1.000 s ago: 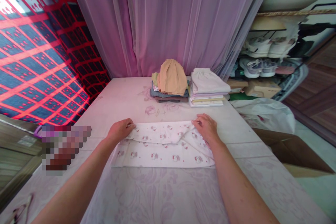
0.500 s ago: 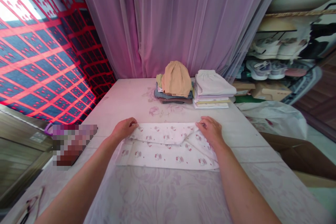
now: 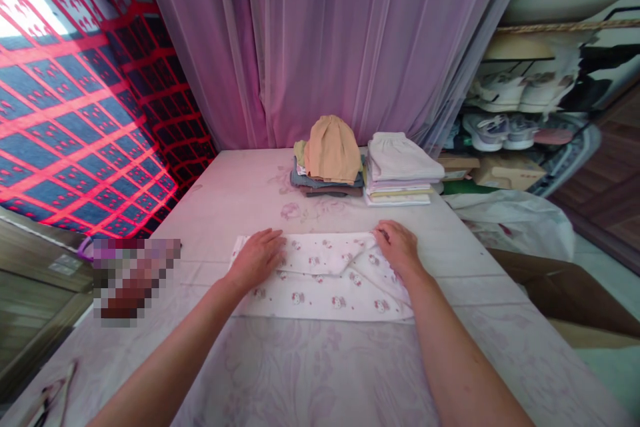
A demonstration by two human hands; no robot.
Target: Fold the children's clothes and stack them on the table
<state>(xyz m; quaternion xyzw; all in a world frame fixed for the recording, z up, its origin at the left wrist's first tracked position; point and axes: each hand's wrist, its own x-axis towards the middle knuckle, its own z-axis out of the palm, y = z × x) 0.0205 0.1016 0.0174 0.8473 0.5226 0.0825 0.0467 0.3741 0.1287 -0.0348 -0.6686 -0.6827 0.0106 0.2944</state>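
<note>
A white garment (image 3: 315, 290) with a small cartoon-cat print lies folded into a long strip in front of me; its exact kind cannot be made out. Its upper layer is turned down, with a slanted edge towards the right. My left hand (image 3: 259, 257) rests flat on the strip's left part, fingers stretched out. At the upper right corner, my right hand (image 3: 397, 245) has its fingers curled and pinches the garment's edge. Behind the strip stand a stack of folded clothes (image 3: 333, 153) topped by an orange piece and a stack of mostly white folded clothes (image 3: 400, 163).
The garment lies on a pale flowered bed cover (image 3: 320, 367). Purple curtains (image 3: 310, 47) hang at the back. To the right are a shoe rack with sneakers (image 3: 487, 130), a plastic bag (image 3: 520, 220) and a cardboard box (image 3: 560, 293). A blurred-out item (image 3: 133, 280) lies at left.
My left hand has let go of the garment's upper left corner and moved right, now flat on the cloth. My right hand stays at its corner. The view has shifted slightly.
</note>
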